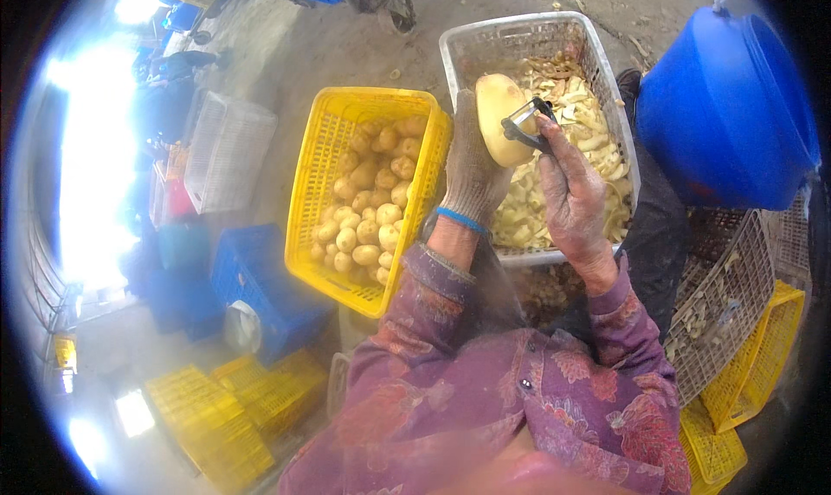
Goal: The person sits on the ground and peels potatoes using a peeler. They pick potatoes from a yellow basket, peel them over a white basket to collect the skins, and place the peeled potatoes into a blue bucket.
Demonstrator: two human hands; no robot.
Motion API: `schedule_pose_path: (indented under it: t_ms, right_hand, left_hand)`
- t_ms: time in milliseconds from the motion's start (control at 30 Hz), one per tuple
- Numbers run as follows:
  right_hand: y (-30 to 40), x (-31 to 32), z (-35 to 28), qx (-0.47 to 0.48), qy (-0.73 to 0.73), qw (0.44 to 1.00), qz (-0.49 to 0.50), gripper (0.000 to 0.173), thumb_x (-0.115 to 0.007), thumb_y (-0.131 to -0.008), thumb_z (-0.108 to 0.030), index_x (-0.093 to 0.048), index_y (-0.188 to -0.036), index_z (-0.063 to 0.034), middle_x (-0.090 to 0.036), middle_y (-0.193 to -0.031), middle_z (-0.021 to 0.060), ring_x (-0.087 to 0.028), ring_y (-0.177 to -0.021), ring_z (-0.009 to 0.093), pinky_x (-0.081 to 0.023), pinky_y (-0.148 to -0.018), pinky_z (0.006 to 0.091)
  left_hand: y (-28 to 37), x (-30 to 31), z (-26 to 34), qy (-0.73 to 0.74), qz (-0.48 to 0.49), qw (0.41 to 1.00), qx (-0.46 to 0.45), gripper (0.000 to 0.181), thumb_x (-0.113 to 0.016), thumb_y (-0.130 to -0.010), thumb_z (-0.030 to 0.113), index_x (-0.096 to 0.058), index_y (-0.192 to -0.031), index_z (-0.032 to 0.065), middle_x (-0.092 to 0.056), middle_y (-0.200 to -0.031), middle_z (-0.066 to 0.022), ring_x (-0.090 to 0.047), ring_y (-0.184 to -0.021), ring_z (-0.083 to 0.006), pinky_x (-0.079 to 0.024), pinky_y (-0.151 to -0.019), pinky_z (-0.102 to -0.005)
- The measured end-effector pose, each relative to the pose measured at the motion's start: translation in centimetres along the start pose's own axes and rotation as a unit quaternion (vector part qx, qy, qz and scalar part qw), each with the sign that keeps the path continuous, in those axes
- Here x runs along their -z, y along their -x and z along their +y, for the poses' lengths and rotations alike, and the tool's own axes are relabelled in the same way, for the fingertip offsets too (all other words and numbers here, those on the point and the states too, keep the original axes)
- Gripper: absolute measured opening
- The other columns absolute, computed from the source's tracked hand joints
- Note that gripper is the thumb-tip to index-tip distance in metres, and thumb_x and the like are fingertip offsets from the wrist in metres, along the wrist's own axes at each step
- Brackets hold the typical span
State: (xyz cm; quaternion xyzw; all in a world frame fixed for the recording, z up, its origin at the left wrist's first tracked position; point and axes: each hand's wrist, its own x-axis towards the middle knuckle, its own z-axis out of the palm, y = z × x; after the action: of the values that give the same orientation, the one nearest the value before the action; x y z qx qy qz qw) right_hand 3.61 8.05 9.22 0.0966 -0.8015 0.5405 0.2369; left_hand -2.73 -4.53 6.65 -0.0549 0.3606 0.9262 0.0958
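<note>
My left hand (pixel 477 164), in a knitted work glove with a blue band at the wrist, holds a large peeled potato (pixel 498 118) from its left side. My bare right hand (pixel 571 186) grips a dark-handled Y-shaped vegetable peeler (pixel 527 123), its blade against or just over the potato's right side. Both hands are above a white plastic crate (pixel 623 125) holding many pale and brown peelings (pixel 587 131). Left of it stands a yellow plastic basket (pixel 305 190) with several potatoes (pixel 367 232), the nearer ones pale, the farther ones browner.
A large blue plastic tub (pixel 720 112) stands at the right. Below it are a grey mesh crate (pixel 720 313) with scraps and yellow crates (pixel 756 365). Blue crates (pixel 260 287), more yellow crates (pixel 214 423) and a white crate (pixel 230 151) lie to the left. A wheeled cart (pixel 396 14) is at the top.
</note>
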Motion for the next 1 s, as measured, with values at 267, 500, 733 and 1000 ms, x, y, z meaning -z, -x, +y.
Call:
schedule_pose_path:
  t_ms: [267,500,733,1000]
  right_hand:
    - [-1.9,1.0,-0.6,-0.013,-0.005,0.999,-0.033,0.038,-0.06,-0.09,-0.007,-0.057,-0.128,-0.0095,-0.066,-0.098,0.017,-0.068,-0.084,0.028,-0.052,-0.07,0.0361]
    - [-0.5,0.0,0.3,-0.005,0.064,0.996,-0.056,0.041,-0.059,-0.089,-0.007,-0.056,-0.13,-0.0115,-0.062,-0.084,0.0162,-0.064,-0.071,0.029,-0.049,-0.06,0.0386]
    - [3.5,2.4,1.3,-0.037,0.017,0.998,-0.043,0.043,-0.057,-0.089,-0.004,-0.055,-0.132,-0.0086,-0.066,-0.098,0.0195,-0.066,-0.078,0.03,-0.051,-0.065,0.0357]
    - [0.6,0.6,-1.2,0.032,0.165,0.977,-0.129,0.043,-0.063,-0.088,-0.013,-0.055,-0.13,-0.0148,-0.056,-0.074,0.0133,-0.059,-0.06,0.029,-0.045,-0.05,0.0399]
  left_hand:
    - [1.2,-1.9,0.8,0.061,0.005,0.998,0.034,0.044,-0.053,-0.096,0.04,-0.05,-0.123,0.0049,-0.059,-0.113,-0.0091,-0.06,-0.103,-0.0206,-0.051,-0.089,-0.0332]
    - [0.8,-1.0,-0.3,0.051,0.081,0.995,-0.003,0.048,-0.053,-0.093,0.049,-0.051,-0.121,0.0095,-0.062,-0.108,-0.0093,-0.062,-0.097,-0.0227,-0.054,-0.085,-0.0334]
    - [0.8,-1.3,1.0,0.047,0.085,0.995,0.019,0.048,-0.064,-0.089,0.042,-0.052,-0.12,0.0079,-0.059,-0.105,-0.0056,-0.061,-0.094,-0.0192,-0.055,-0.077,-0.0317]
    - [0.5,-0.4,0.7,-0.047,0.115,0.992,-0.029,0.059,-0.058,-0.086,0.058,-0.056,-0.117,0.0079,-0.064,-0.101,-0.0098,-0.065,-0.09,-0.0208,-0.057,-0.076,-0.0326]
